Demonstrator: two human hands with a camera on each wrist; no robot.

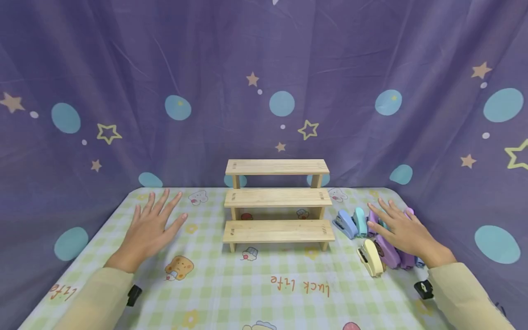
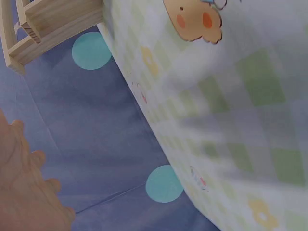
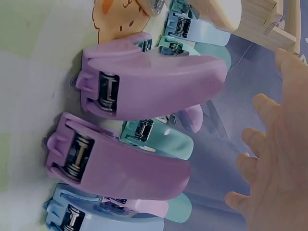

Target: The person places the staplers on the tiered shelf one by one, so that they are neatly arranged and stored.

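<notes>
My left hand point(image 1: 150, 229) hovers over the left side of the table with its fingers spread, touching nothing. On the right, my right hand point(image 1: 406, 233) is held above a group of small pastel staplers, its fingers spread and apart from them. A yellow stapler point(image 1: 372, 257) stands at the group's front left, and a blue stapler point(image 1: 345, 223) and a teal stapler point(image 1: 360, 222) are farther back. Two purple staplers point(image 3: 163, 84) fill much of the right wrist view. My right hand partly hides the group in the head view.
A three-step wooden rack point(image 1: 278, 231) stands at the back middle of the table. The checked tablecloth point(image 1: 206, 284) carries printed drawings. Behind hangs a purple curtain point(image 1: 214, 128) with stars and dots, meeting the table's far edge.
</notes>
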